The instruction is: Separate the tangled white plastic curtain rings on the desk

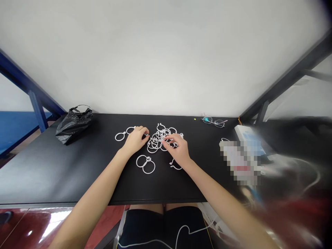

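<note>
A pile of several white plastic rings (162, 136) lies in the middle of a black table (77, 166). My left hand (135, 139) rests at the pile's left edge, its fingers curled and pinched on a ring. My right hand (178, 148) reaches into the pile from the right, its fingertips pinching a ring there. Two joined rings (145, 164) lie nearer to me between my forearms. Two more rings (123, 134) lie left of my left hand. Another ring piece (175, 166) sits partly under my right wrist.
A crumpled black plastic bag (73, 124) sits at the table's left rear. A pair of glasses (214, 121) lies at the back right. A blurred box and white items (242, 152) crowd the right side. A white wall stands behind the table.
</note>
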### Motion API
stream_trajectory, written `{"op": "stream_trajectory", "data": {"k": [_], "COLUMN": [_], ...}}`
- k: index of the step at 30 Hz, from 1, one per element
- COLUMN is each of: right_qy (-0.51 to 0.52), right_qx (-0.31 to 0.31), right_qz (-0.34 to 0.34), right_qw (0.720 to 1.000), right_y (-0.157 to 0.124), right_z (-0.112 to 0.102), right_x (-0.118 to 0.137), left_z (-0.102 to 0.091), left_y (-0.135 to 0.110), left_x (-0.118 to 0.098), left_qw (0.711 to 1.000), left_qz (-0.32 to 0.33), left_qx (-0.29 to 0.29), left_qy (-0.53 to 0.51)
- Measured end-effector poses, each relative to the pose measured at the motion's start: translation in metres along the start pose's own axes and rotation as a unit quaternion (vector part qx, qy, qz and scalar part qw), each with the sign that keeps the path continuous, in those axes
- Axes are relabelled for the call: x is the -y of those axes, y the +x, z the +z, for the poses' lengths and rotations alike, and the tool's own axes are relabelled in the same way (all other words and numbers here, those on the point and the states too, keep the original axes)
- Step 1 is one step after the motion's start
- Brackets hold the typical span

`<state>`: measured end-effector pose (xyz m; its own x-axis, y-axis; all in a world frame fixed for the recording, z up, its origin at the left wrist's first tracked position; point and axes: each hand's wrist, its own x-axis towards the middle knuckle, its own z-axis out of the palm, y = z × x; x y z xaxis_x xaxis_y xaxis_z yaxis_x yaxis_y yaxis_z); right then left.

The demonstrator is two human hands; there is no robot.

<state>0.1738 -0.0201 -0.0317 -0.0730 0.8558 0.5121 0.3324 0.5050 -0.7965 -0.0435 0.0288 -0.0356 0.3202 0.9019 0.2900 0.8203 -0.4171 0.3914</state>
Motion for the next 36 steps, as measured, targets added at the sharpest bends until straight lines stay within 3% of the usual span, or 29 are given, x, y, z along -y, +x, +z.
{"op": "stream_trajectory", "data": {"k": [4, 8, 19, 36], "right_qy": [-0.09, -0.138, -0.146, -0.21], "right_qx": [0.083, 0.147, 0.109, 0.141], "right_qz": [-0.075, -0.078, -0.101, -0.115], "right_qw": [0.99, 0.976, 0.978, 0.961], "right_y": [-0.002, -0.004, -0.003, -0.002], "right_z": [0.002, 0.004, 0.005, 0.003], "right_x": [-0.008, -0.013, -0.017, -0.009], "left_z": [0.001, 0.002, 0.002, 0.004], "left_y": [0.0, 0.0, 0.0, 0.0], "left_x": [0.001, 0.001, 0.001, 0.001], "left_qw": [1.0, 1.0, 1.0, 1.0], "left_qz": [0.005, 0.007, 0.006, 0.01], "left_qx": [0.001, -0.001, -0.002, -0.004], "left_qy": [-0.005, -0.008, -0.004, -0.002]}}
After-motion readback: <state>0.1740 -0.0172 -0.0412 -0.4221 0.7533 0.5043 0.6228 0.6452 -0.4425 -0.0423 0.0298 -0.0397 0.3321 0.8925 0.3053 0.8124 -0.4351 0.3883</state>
